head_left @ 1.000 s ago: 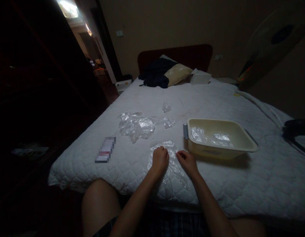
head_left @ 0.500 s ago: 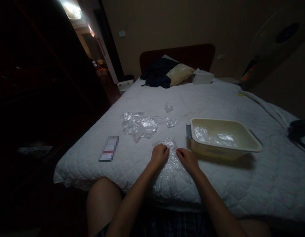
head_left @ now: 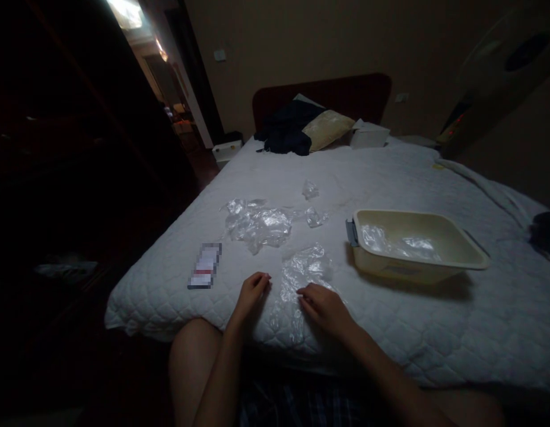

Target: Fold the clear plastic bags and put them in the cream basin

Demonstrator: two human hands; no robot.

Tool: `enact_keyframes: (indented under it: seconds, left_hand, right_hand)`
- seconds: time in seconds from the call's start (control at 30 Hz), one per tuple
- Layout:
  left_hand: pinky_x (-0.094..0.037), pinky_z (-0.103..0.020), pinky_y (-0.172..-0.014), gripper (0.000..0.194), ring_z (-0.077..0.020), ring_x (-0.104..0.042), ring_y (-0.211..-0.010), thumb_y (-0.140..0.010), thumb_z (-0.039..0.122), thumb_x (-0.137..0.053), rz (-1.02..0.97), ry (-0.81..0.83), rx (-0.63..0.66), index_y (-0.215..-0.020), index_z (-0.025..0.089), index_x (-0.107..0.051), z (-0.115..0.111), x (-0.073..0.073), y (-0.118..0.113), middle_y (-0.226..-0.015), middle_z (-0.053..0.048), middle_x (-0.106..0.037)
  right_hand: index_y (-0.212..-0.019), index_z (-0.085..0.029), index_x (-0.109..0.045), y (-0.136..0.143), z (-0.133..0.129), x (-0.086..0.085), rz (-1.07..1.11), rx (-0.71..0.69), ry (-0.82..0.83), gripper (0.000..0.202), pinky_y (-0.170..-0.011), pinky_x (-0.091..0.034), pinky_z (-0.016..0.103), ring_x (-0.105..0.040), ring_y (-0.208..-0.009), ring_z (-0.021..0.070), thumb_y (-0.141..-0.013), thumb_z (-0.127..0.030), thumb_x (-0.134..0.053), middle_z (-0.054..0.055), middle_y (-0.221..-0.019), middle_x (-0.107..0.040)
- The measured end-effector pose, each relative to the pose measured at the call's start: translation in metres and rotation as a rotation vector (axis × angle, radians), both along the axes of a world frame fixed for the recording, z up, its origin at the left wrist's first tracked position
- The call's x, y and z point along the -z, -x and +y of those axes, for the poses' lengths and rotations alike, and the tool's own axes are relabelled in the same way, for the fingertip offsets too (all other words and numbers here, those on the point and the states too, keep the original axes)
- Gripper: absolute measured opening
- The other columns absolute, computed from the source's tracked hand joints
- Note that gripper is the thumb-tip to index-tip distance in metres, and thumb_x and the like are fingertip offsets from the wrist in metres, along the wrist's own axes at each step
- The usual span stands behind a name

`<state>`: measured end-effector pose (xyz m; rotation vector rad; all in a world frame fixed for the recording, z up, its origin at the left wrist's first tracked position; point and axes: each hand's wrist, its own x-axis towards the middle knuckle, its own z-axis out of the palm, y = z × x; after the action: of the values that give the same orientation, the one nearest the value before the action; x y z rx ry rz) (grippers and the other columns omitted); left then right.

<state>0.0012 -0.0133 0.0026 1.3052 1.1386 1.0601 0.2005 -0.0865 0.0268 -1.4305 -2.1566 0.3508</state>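
A crumpled clear plastic bag (head_left: pixel 308 264) lies spread on the quilted bed in front of me. My right hand (head_left: pixel 326 305) rests over its lower right part, fingers slightly apart and fingertips on the film. To the left of the bag is my left hand (head_left: pixel 254 292), its fingers curled together, apart from the film and with nothing visible in them. Farther back lie a larger crumpled plastic bag (head_left: pixel 259 225) and two small clear pieces, a nearer plastic scrap (head_left: pixel 314 217) and a farther plastic scrap (head_left: pixel 310 190).
On the right stands a cream plastic bin (head_left: pixel 417 270) with grey side clips and clear plastic inside. A blurred phone-like object (head_left: pixel 205 265) lies at left. A dark cloth heap (head_left: pixel 286 130), a beige pillow (head_left: pixel 328 128) and a white box (head_left: pixel 369 136) sit by the headboard (head_left: pixel 368 89).
My left hand has moved left and down, away from the bag. My right hand has shifted slightly left and down across the film. The bag now lies flatter and wider.
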Motion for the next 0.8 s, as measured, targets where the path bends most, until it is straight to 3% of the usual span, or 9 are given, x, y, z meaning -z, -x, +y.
enact_keyframes:
  seconds: [0.1, 0.2, 0.3, 0.47, 0.63, 0.8]
  left_hand:
    - [-0.037, -0.021, -0.056, 0.025, -0.0093, -0.048, -0.057, -0.072, 0.038, -0.056, -0.113, 0.051, -0.02, -0.067, 0.014, -0.056, 0.002, 0.002, 0.002, -0.058, 0.001, -0.052]
    - [-0.039, -0.022, -0.058, 0.025, -0.0096, -0.05, -0.057, -0.07, 0.038, -0.059, -0.168, 0.091, -0.023, -0.069, 0.013, -0.057, 0.005, 0.005, 0.002, -0.06, 0.0, -0.054]
    - [-0.04, -0.023, -0.057, 0.026, -0.0095, -0.051, -0.056, -0.069, 0.039, -0.06, -0.23, 0.133, -0.041, -0.07, 0.013, -0.057, 0.007, 0.006, 0.003, -0.061, -0.001, -0.055]
    - [-0.039, -0.022, -0.056, 0.026, -0.0087, -0.05, -0.055, -0.067, 0.039, -0.061, -0.258, 0.151, -0.046, -0.067, 0.013, -0.056, 0.005, 0.002, 0.002, -0.059, 0.0, -0.055]
    - [-0.039, -0.022, -0.058, 0.024, -0.0096, -0.05, -0.058, -0.07, 0.038, -0.059, -0.182, 0.101, 0.007, -0.07, 0.015, -0.058, 0.002, 0.003, 0.006, -0.062, -0.001, -0.056]
    - [-0.041, -0.024, -0.067, 0.019, -0.0135, -0.054, -0.072, -0.07, 0.032, -0.059, -0.032, -0.015, 0.122, -0.083, 0.018, -0.063, -0.001, 0.003, 0.013, -0.076, -0.003, -0.059]
  right_hand:
    - [-0.09, -0.017, -0.059, 0.032, -0.005, 0.001, -0.217, -0.184, -0.04, 0.021, -0.068, -0.038, 0.027, -0.053, -0.078, 0.0164, -0.086, -0.026, -0.041, 0.007, -0.083, -0.06]
    - [-0.084, -0.016, -0.057, 0.052, -0.007, 0.004, -0.365, -0.271, -0.072, 0.019, -0.068, -0.037, 0.03, -0.051, -0.078, 0.0182, -0.082, -0.033, -0.049, 0.007, -0.082, -0.058]
    - [-0.086, -0.016, -0.057, 0.062, -0.007, 0.009, -0.447, -0.296, -0.065, 0.02, -0.07, -0.036, 0.032, -0.05, -0.083, 0.0204, -0.078, -0.034, -0.056, 0.008, -0.085, -0.058]
    - [-0.085, -0.015, -0.056, 0.066, -0.007, 0.016, -0.506, -0.251, -0.029, 0.008, -0.074, -0.036, 0.033, -0.051, -0.083, 0.0203, -0.08, -0.015, -0.05, 0.008, -0.085, -0.058]
    - [-0.084, -0.016, -0.057, 0.063, -0.009, 0.01, -0.417, -0.19, 0.059, 0.011, -0.071, -0.036, 0.03, -0.052, -0.08, 0.0188, -0.081, -0.015, -0.047, 0.008, -0.084, -0.059]
    - [-0.089, -0.017, -0.058, 0.055, -0.01, 0.0, -0.027, -0.038, 0.186, 0.02, -0.072, -0.038, 0.026, -0.055, -0.079, 0.0155, -0.085, -0.022, -0.039, 0.005, -0.084, -0.062]
